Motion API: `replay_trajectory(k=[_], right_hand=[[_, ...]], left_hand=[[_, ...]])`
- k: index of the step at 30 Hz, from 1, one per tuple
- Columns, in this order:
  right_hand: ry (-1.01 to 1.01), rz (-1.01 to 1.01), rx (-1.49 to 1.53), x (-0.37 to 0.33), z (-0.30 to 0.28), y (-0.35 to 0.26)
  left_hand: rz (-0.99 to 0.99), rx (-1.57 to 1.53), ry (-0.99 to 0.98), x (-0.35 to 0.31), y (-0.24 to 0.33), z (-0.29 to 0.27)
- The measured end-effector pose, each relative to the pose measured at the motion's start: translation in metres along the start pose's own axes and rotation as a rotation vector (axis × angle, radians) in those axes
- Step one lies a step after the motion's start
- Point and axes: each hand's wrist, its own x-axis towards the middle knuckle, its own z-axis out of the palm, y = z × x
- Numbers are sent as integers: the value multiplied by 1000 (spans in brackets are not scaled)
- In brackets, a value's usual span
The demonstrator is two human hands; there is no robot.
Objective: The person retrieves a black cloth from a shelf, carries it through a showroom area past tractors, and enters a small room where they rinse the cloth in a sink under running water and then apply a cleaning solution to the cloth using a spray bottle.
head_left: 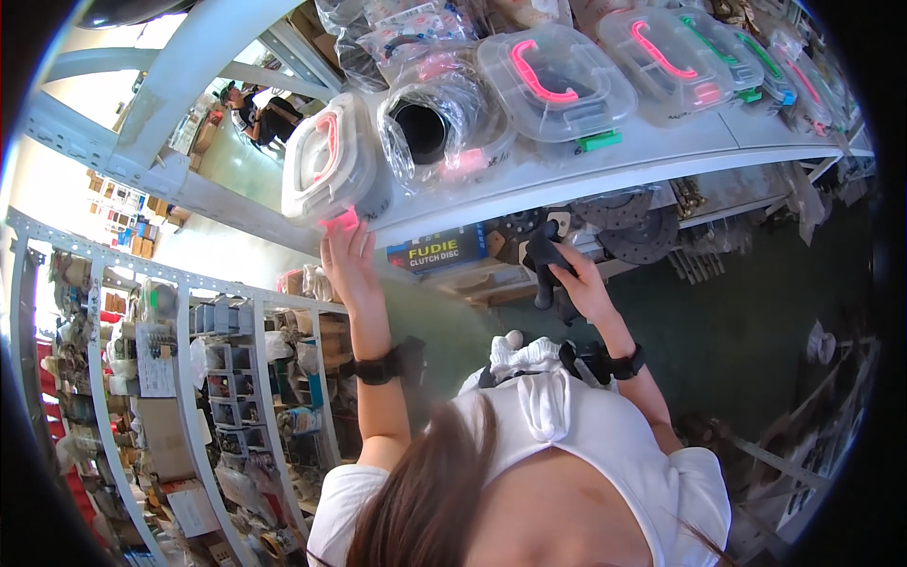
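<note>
Left hand (351, 272) at a box's latch, right hand (590, 291) gripping a dark item (541, 257).
One box (359, 165) sits just beyond the left hand's extended fingertips, which meet its one pink latch (342, 219); whether they grip, I cannot tell. Beside it on the shelf (529, 181): one wrapped roll (421, 130).
</note>
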Motion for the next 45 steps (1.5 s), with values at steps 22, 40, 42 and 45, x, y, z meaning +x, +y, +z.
replay_trajectory(k=[22, 40, 42, 45], right_hand=[[-21, 20, -76, 12, 17, -3], [48, -682, -850, 81, 141, -74], [63, -495, -922, 93, 161, -65], [117, -605, -833, 109, 172, -62]], left_hand=[[-48, -72, -87, -5, 15, -2], [-81, -226, -229, 76, 11, 23], [-183, -273, -389, 87, 4, 21], [-272, -162, -435, 91, 0, 26]])
